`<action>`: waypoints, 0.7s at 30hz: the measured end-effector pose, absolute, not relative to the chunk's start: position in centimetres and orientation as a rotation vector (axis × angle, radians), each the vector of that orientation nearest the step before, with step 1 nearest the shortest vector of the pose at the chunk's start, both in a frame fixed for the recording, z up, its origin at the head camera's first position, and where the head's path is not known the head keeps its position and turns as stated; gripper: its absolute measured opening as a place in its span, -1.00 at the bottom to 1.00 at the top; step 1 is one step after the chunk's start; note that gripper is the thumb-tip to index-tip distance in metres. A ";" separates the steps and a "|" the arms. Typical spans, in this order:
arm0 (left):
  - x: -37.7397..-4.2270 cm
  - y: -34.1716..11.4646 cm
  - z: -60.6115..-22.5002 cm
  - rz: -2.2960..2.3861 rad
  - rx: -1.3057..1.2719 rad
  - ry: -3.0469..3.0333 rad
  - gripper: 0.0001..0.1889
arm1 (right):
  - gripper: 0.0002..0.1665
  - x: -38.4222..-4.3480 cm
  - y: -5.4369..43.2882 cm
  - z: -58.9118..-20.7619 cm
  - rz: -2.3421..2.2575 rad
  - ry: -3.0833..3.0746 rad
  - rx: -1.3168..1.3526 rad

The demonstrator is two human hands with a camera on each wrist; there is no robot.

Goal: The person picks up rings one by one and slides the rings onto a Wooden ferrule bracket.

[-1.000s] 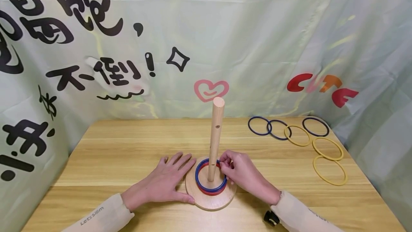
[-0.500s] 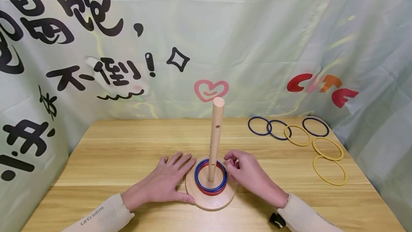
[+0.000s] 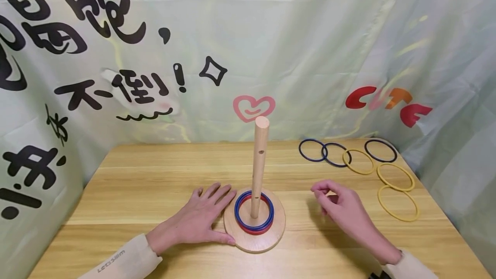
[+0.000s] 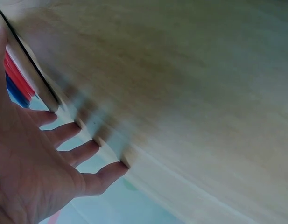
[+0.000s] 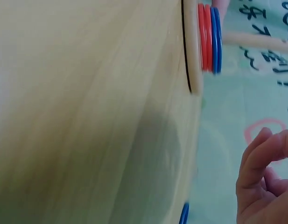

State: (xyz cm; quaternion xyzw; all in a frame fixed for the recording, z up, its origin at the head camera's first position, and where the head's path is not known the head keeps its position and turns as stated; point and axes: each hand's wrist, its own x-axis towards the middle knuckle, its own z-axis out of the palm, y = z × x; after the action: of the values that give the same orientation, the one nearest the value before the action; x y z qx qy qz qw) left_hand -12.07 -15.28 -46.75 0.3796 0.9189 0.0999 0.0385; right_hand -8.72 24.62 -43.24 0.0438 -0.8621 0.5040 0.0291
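Note:
A round wooden base stands on the table with an upright wooden peg. Around the foot of the peg lie blue rings stacked on top of red rings. My left hand lies spread on the table at the base's left side, its thumb and index finger touching the edge. The fingertips meet the tabletop in the left wrist view. To the right of the base, my right hand hovers above the table, fingers loosely bent and nothing between them.
At the table's back right lie loose rings: blue rings, a dark ring and yellow rings, some overlapping. A printed curtain hangs behind and beside the wooden table.
My right hand has let go of the blue ring at the peg and moved right, away from the base. The blue ring has settled on the stack. My left hand stays put.

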 end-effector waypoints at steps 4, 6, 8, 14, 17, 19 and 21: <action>-12.1 -15.3 -46.6 0.322 1.172 2.813 0.25 | -0.84 -8.4 27.3 -43.3 1.440 -2.599 0.144; -12.1 -15.3 -46.6 0.329 1.168 2.807 0.25 | -0.80 -8.3 28.8 -43.3 1.394 -2.585 0.123; -12.1 -15.3 -46.7 0.326 1.157 2.803 0.26 | -0.76 -8.3 30.2 -43.2 1.345 -2.584 0.082; -12.2 -15.3 -47.1 0.301 1.150 2.807 0.28 | -0.67 -8.0 34.2 -43.3 1.104 -2.679 -0.064; -12.2 -15.3 -47.1 0.294 1.154 2.810 0.28 | -0.60 -7.6 36.3 -43.4 0.990 -2.773 -0.141; -12.2 -15.4 -47.0 0.293 1.155 2.809 0.28 | -0.58 -7.5 37.5 -43.6 0.908 -2.832 -0.179; -12.1 -15.5 -46.9 0.289 1.148 2.809 0.27 | -0.57 -7.4 38.5 -43.8 0.846 -2.884 -0.206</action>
State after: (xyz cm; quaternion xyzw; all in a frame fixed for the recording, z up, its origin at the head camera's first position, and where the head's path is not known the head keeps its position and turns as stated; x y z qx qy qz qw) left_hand -12.09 -15.47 -46.86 0.3763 0.9205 0.0946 0.0466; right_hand -7.43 38.53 -43.84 -0.0683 -0.9553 0.2804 0.0647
